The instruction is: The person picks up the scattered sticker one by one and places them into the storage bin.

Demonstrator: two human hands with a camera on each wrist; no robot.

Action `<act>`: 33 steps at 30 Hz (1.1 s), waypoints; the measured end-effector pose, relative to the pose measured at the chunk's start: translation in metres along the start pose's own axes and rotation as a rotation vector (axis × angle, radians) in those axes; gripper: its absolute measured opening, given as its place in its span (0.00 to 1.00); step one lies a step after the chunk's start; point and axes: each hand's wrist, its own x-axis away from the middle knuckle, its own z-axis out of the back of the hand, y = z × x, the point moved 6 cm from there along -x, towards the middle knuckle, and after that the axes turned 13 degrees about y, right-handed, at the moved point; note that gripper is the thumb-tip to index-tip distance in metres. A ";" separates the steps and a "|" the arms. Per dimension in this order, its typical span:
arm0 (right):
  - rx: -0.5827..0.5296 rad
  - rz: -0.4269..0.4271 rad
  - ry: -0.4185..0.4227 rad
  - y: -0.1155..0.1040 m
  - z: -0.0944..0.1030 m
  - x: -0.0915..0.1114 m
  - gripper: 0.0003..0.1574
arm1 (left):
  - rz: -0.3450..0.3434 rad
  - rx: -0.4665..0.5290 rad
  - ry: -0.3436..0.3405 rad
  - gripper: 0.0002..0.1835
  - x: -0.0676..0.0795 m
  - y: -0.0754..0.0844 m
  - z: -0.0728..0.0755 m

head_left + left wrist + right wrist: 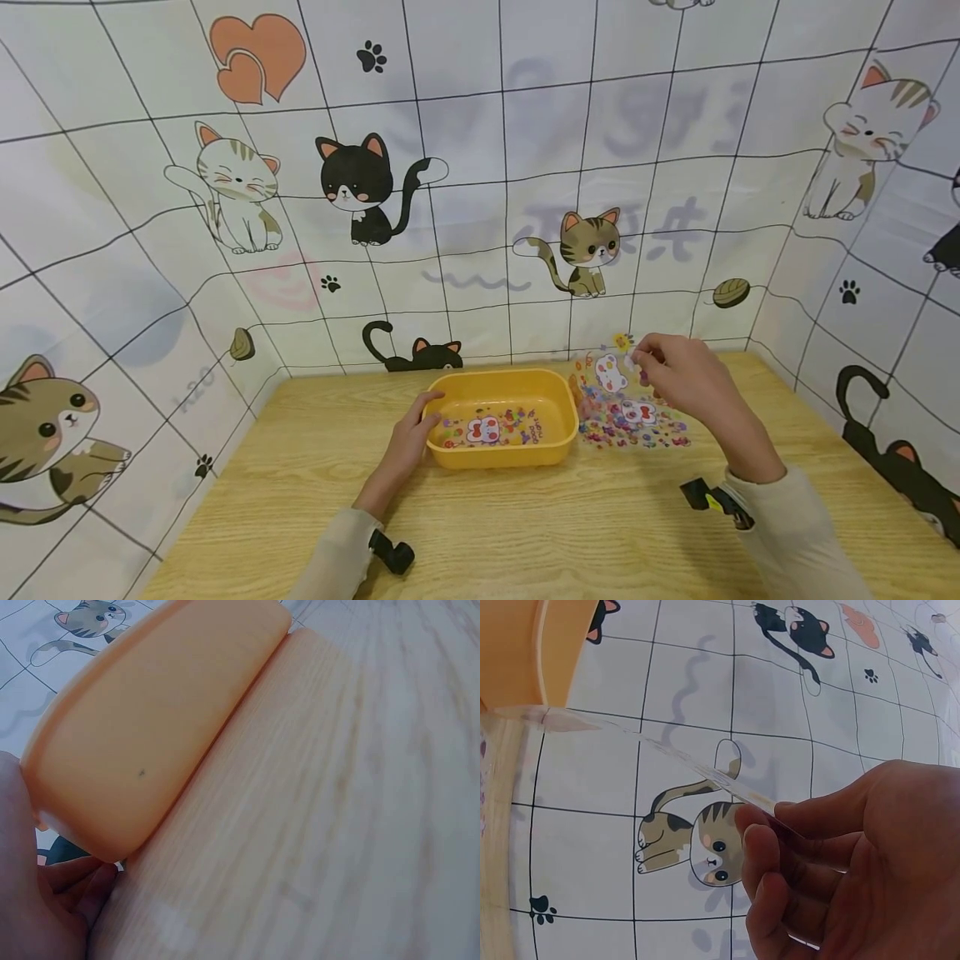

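Observation:
A yellow plastic tub (501, 456) stands on the table, with a bunny and small colourful stickers (483, 430) lying inside it. My left hand (408, 433) holds the tub's left end; in the left wrist view its fingers (79, 889) are at the tub's lower corner. To the right of the tub, my right hand (686, 375) pinches a clear sticker sheet (611, 373) between thumb and fingers, raised on a slant. Seen nearly edge-on in the right wrist view, the sheet (705, 769) is thin and transparent. Below it lie more printed stickers (637, 414) on the table.
The wooden tabletop (495, 533) extends in front of the tub and to both sides. A white cloth (480, 250) with a grid and cartoon cats hangs behind and at the sides. Dark straps sit on both sleeves (787, 517).

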 end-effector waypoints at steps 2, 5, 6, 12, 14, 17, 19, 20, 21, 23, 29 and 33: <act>0.000 0.002 0.003 -0.001 0.000 0.000 0.16 | 0.000 0.001 -0.002 0.21 0.000 0.000 0.000; 0.003 0.004 0.002 -0.002 -0.001 0.000 0.17 | 0.002 0.000 -0.004 0.21 0.000 0.000 -0.001; 0.004 0.005 0.001 -0.002 -0.001 0.000 0.17 | 0.002 -0.001 -0.004 0.21 0.000 0.001 -0.001; 0.002 0.009 -0.005 -0.003 -0.002 0.000 0.17 | 0.005 0.002 0.001 0.21 0.001 0.001 0.000; 0.001 0.011 -0.005 -0.004 -0.002 0.000 0.17 | 0.003 0.003 0.000 0.21 0.001 0.001 0.000; 0.005 0.020 -0.004 -0.004 -0.003 0.000 0.16 | 0.002 0.001 -0.002 0.21 0.000 0.001 0.000; 0.010 0.027 0.000 -0.004 -0.003 0.000 0.16 | 0.003 0.000 -0.004 0.21 0.001 0.001 0.000; 0.012 0.031 0.002 -0.004 -0.004 0.000 0.16 | 0.003 0.000 -0.004 0.21 0.001 0.001 0.000; 0.015 0.035 0.003 -0.004 -0.004 0.000 0.16 | 0.003 0.001 -0.004 0.21 0.001 0.001 0.000; 0.018 0.036 0.006 -0.004 -0.005 0.000 0.16 | 0.002 0.002 -0.005 0.21 0.001 0.002 0.000; 0.021 0.030 0.000 -0.004 -0.006 0.000 0.16 | 0.000 0.007 -0.006 0.21 0.001 0.002 0.000; 0.015 0.039 0.001 -0.004 -0.007 0.000 0.16 | 0.002 0.010 -0.007 0.21 0.001 0.002 0.000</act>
